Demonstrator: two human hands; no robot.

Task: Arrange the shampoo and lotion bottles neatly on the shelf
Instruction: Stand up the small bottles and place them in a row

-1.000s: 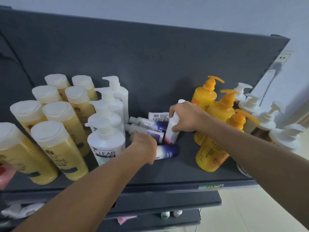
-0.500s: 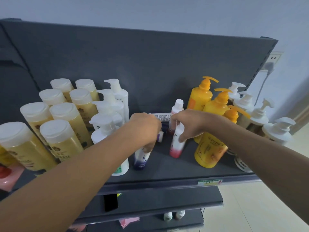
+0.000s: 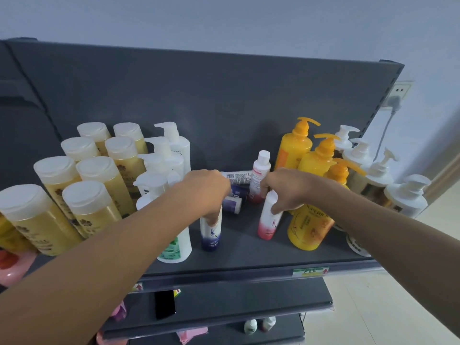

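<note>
On the shelf [image 3: 249,255], a blue-bottomed bottle [image 3: 210,232] is gripped upright by the left hand [image 3: 206,188] and a pink-bottomed bottle [image 3: 268,217] by the right hand [image 3: 286,188], while several small bottles [image 3: 235,192] at twelve o'clock are left lying.

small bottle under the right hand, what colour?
White fading to pink-red at the base; small bottle under the right hand, head view.

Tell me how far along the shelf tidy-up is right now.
Done: the yellow flip-cap bottles, white pump bottles and orange pump bottles stand grouped. In hand: the left hand stands a blue-bottomed bottle upright, the right hand a pink-bottomed one. Left: small bottles lying behind.
</note>
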